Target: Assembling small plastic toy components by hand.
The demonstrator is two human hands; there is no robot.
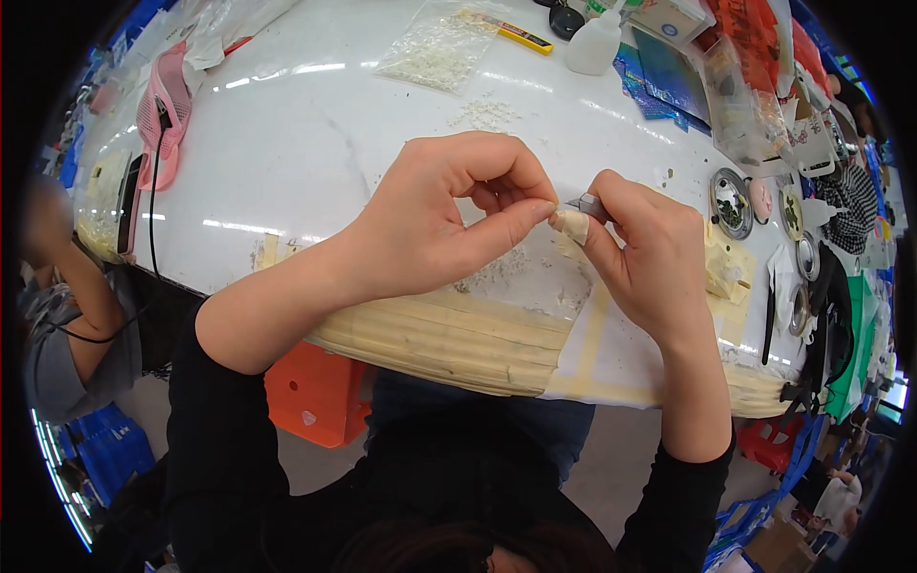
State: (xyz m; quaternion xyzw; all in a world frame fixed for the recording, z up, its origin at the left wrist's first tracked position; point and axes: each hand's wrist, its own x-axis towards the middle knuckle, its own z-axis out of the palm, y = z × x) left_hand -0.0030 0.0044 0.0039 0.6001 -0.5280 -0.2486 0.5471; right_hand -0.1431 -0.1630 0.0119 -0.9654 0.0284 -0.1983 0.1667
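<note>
My left hand (444, 224) is closed in a pinch over the table, thumb and forefinger pressed together. Whatever lies between those fingertips is too small to make out. Close beside it, my right hand (654, 244) grips a short grey metal blade (586, 204), whose tip points toward the left fingertips. Pale tape (572, 226) wraps the right thumb. Below the hands, white shavings (506, 267) are scattered on the white table (296, 143). Yellowish tape (449, 339) covers the table's near edge.
Farther back lie a clear bag of small white pieces (435, 57), a yellow utility knife (523, 36), a white squeeze bottle (594, 43) and blue shiny packets (673, 81). Round metal dishes (731, 203) stand at right. A pink mesh item (164, 115) and another person's arm (84, 296) are at left.
</note>
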